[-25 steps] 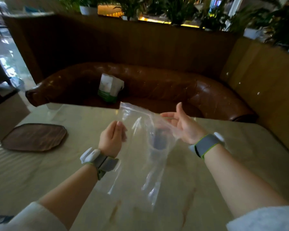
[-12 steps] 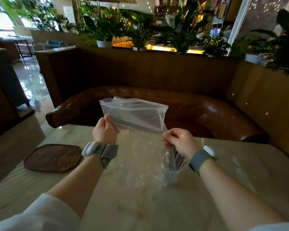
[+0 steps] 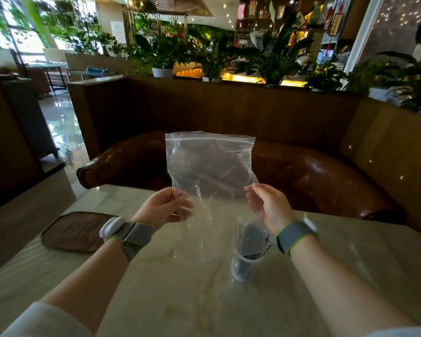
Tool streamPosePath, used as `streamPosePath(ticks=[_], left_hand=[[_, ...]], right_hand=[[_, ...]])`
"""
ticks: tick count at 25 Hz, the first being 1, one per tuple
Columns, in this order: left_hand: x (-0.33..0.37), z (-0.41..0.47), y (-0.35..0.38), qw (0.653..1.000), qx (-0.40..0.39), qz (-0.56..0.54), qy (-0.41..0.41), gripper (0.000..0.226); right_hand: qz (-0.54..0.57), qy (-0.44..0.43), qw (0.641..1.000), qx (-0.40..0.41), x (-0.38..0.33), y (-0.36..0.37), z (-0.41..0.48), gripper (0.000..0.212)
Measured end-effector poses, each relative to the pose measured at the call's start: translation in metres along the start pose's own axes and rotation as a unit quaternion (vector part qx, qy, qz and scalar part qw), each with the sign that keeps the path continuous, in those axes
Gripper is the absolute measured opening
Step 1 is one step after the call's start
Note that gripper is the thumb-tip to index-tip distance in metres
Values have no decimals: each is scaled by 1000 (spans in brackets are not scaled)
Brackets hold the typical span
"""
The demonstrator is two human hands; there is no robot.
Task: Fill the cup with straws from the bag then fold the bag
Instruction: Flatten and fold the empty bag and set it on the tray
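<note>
Both hands hold a clear zip-top bag [image 3: 210, 166] upright in the air above the bench [image 3: 204, 295], in front of the brown leather sofa [image 3: 314, 176]. The zip strip runs along the top edge, level, and the sofa shows through the plastic. The bag looks empty, though the creases and reflections make it hard to be sure.

The left hand [image 3: 164, 206] is grasping the bag at its lower left corner, thumb and fingertips closed on the plastic, palm turned toward the camera. The right hand [image 3: 269, 206] is grasping the lower right corner the same way, its fingers pinched on the edge. The two hands sit level with each other, well apart, with the bag stretched flat between them and rising above the fingertips. A loose fold of clear film hangs down below the hands toward the bench top.

Each wrist wears a grey band with a white module.

The cup [image 3: 243, 268] stands on the bench just below and slightly inside the right wrist, apart from both hands. Dark straws [image 3: 250, 239] stand in it, leaning a little and reaching up behind the right hand's heel.

A brown tray [image 3: 75, 231] lies flat on the bench to the left of the left wrist, near the bench's far left edge.
</note>
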State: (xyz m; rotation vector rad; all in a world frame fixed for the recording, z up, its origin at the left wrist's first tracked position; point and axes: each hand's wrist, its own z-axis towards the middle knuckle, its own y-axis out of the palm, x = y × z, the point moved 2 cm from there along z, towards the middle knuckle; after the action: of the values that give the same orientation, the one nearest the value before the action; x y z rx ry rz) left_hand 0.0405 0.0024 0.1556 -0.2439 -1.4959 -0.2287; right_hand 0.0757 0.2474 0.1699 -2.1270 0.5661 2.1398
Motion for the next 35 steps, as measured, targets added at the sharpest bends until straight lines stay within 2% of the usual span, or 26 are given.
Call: streamPosePath(ticks=[4, 6, 7, 9, 10, 11, 12, 13, 14, 16, 17, 18, 20, 22, 24, 25, 27, 29, 31, 32, 33, 35], left_hand=[[-2, 0, -4, 999, 11, 27, -13, 24], [-2, 1, -7, 1000, -1, -12, 10, 18], [1, -1, -10, 998, -21, -55, 30, 6], [7, -6, -14, 989, -50, -131, 42, 33], [6, -8, -16, 989, -56, -134, 40, 29], [7, -10, -19, 992, -45, -117, 33, 15], [3, -6, -24, 996, -25, -84, 17, 26], [8, -4, -22, 999, 15, -39, -4, 41], [6, 2, -24, 998, 39, -33, -21, 43], [10, 6, -24, 993, 22, -118, 0, 25], [6, 7, -30, 988, 19, -152, -19, 30], [5, 9, -35, 984, 16, -175, -30, 44], [0, 12, -49, 991, 19, -124, -52, 63], [-2, 13, -65, 992, -4, -105, -73, 43], [-4, 21, -92, 993, 18, -76, -83, 16], [-4, 27, -108, 995, 44, -50, -73, 13], [-2, 38, -134, 994, 104, 21, -33, 21], [-6, 47, -174, 965, 184, 184, 25, 22], [-16, 51, -201, 923, 186, 331, 70, 15], [-23, 52, -214, 910, 180, 367, 67, 14], [-30, 53, -232, 911, 176, 369, 54, 15], [-43, 58, -257, 920, 178, 348, 24, 33]], right_hand=[[-122, -37, 991, -45, -3, -14, 4, 19], [-87, -30, 992, -88, -7, -17, 5, 17], [-44, -15, 993, -111, -11, -16, 2, 16], [-6, 1, 988, -157, -17, -16, 0, 17], [-25, 1, 985, -168, -16, -17, 2, 17], [-54, -1, 985, -165, -17, -15, 3, 19], [-68, 2, 986, -153, -16, -12, 6, 21], [-36, 24, 989, -140, -15, -8, 7, 24], [15, 63, 989, -129, -12, -1, 7, 26], [21, 72, 990, -116, -8, 13, 8, 19], [-19, 46, 993, -103, -4, 25, 10, 8], [-73, 6, 993, -97, 0, 34, 12, 12], [-138, -46, 987, -70, 6, 51, 15, 33], [-155, -59, 985, -43, 11, 71, 19, 45], [-211, -84, 974, -22, 18, 101, 23, 45], [-268, -113, 957, -11, 21, 119, 25, 42], [-402, -193, 895, 1, 30, 151, 26, 38], [-462, -240, 854, -18, 49, 193, 28, 39], [-465, -245, 850, -25, 64, 219, 30, 39], [-457, -239, 856, -26, 70, 230, 31, 37], [-446, -229, 865, -28, 81, 245, 34, 35], [-430, -212, 877, -41, 97, 263, 42, 29]])
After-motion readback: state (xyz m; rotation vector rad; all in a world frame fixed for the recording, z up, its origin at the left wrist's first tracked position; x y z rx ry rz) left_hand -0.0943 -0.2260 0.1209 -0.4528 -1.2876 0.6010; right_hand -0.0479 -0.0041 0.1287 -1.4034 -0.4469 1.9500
